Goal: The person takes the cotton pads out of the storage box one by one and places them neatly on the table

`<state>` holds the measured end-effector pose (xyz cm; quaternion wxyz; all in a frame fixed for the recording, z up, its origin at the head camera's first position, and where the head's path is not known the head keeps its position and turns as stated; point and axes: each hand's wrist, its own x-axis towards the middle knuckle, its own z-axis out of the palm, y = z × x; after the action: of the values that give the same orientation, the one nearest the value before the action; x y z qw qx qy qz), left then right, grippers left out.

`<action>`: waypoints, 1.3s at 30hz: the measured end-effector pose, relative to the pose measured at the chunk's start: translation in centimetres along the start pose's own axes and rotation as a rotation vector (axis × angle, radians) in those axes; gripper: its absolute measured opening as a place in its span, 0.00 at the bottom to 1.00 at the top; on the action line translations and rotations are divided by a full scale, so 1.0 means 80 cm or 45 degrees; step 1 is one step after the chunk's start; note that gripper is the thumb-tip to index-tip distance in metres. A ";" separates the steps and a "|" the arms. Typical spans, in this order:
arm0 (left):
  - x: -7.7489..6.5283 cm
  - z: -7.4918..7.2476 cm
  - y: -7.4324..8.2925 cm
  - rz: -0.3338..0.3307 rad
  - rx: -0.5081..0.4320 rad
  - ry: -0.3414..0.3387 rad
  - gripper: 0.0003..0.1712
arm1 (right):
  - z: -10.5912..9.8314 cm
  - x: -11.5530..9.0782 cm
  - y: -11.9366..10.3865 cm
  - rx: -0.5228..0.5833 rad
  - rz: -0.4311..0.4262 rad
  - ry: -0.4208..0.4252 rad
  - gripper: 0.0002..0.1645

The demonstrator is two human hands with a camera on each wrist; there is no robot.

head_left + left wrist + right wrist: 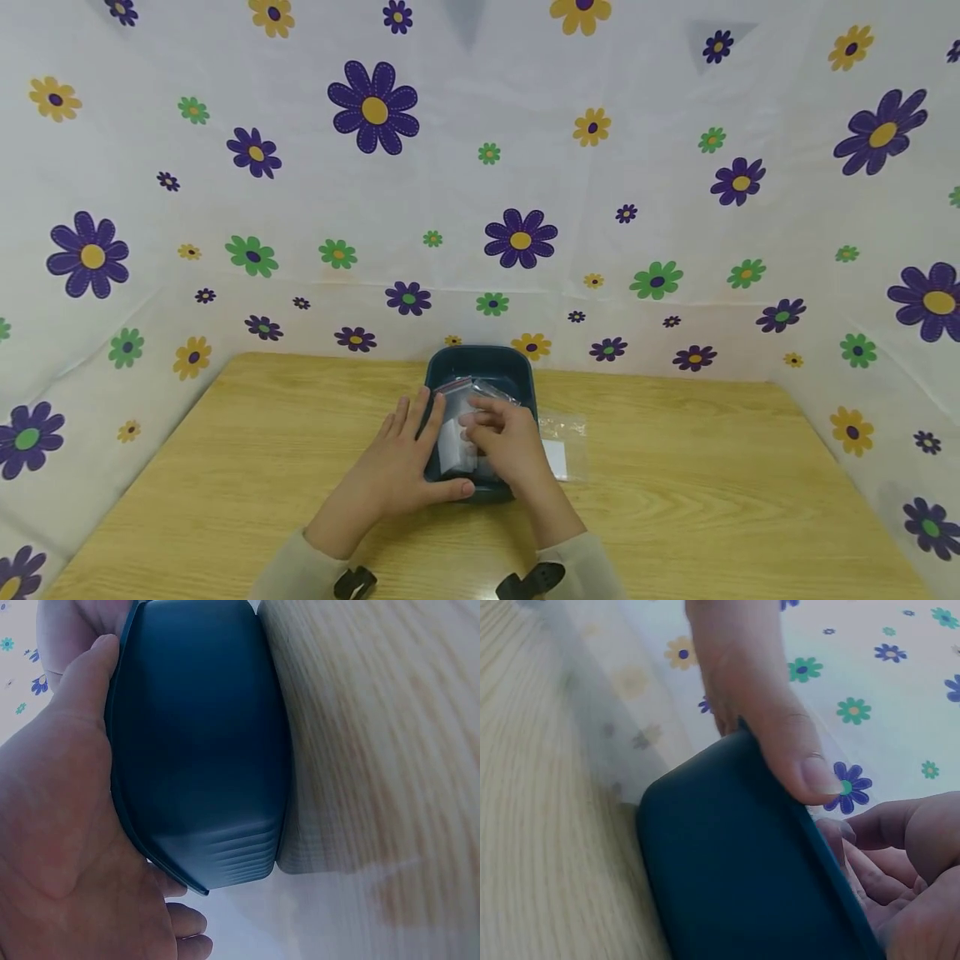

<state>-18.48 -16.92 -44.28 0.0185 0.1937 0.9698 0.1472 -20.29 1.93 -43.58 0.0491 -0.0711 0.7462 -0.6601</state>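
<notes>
A dark teal plastic basin point(480, 354) stands on the table and holds clear zip bags point(456, 446), at least one with something white inside. My left hand point(401, 462) rests on the basin's left and near rim, its fingers spread and fairly straight, the thumb along the near edge. In the left wrist view that left hand point(67, 825) lies against the rim. Over the basin, my right hand point(510, 437) pinches a clear bag between thumb and fingers. The right wrist view shows the right hand point(922, 855) with bent fingers beside the rim, partly hidden by the basin wall point(735, 862).
Another clear bag point(573, 442) with a white piece lies on the table just right of the basin. The wooden table point(712, 492) stretches to both sides. A white cloth with printed flowers point(450, 192) hangs behind and at the sides.
</notes>
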 end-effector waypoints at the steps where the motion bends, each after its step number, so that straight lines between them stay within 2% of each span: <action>1: -0.001 0.000 0.000 -0.002 0.000 -0.003 0.70 | -0.001 0.000 0.000 0.041 0.008 -0.003 0.24; 8: -0.003 0.002 0.001 -0.021 -0.015 -0.009 0.71 | -0.010 -0.001 -0.007 0.201 0.024 0.012 0.24; 18: -0.003 0.003 0.000 -0.032 -0.010 -0.003 0.71 | -0.027 0.001 -0.012 0.227 0.133 0.061 0.24; 33: 0.003 0.006 0.000 -0.010 0.065 0.043 0.73 | -0.050 0.000 -0.011 0.331 0.175 0.137 0.23; 39: 0.003 0.008 -0.004 -0.017 0.084 0.032 0.74 | -0.065 -0.008 -0.008 0.365 0.214 0.140 0.23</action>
<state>-18.74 -16.95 -45.00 0.0009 0.1859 0.9755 0.1173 -20.51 7.07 -42.32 0.0728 0.0356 0.6493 -0.7562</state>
